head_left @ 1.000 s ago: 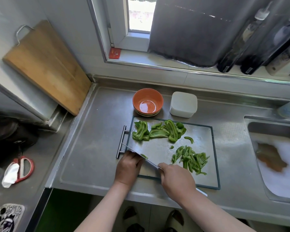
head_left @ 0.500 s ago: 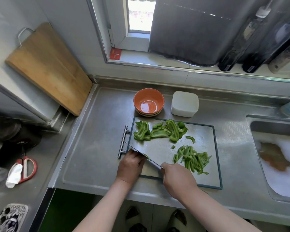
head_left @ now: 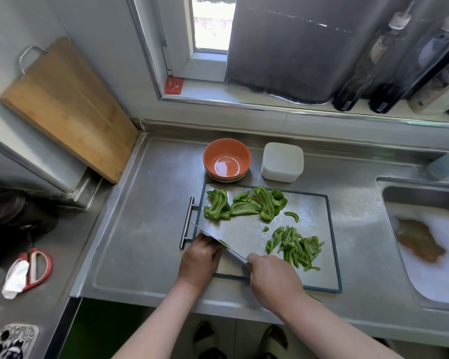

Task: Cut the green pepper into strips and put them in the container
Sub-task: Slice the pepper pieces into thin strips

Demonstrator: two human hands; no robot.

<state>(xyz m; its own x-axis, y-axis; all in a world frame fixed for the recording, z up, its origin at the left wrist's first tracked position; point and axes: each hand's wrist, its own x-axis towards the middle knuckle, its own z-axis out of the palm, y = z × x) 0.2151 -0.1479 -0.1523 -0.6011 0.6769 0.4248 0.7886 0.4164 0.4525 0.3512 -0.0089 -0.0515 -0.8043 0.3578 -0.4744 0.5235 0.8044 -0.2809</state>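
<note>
Head view, looking down at a steel counter (head_left: 140, 229).

- Cutting board (head_left: 332, 229) at frame centre, with a bar handle on its left edge.
- Large pepper pieces (head_left: 244, 206) lie uncut in a heap along the board's upper edge.
- Cut strips (head_left: 293, 247) are piled at the board's lower right, and one stray curl lies between the two heaps.
- Left hand (head_left: 200, 257) is at the board's lower left corner. Its fingers are curled down over a small pepper piece (head_left: 223, 243), which is mostly hidden and only shows green at the knuckles.
- Right hand (head_left: 272, 278) is closed around the handle of the knife (head_left: 218, 239). The blade slants up-left, its flat against the left knuckles.
- White container (head_left: 282, 161) sits just above the board, apart from the pepper. An orange bowl (head_left: 226, 159) is on its left.
- Wooden board (head_left: 62, 104) leans on the wall at upper left.
- Sink (head_left: 425, 294) with suds is at right.
- Red scissors (head_left: 36, 265) are at lower left.
</note>
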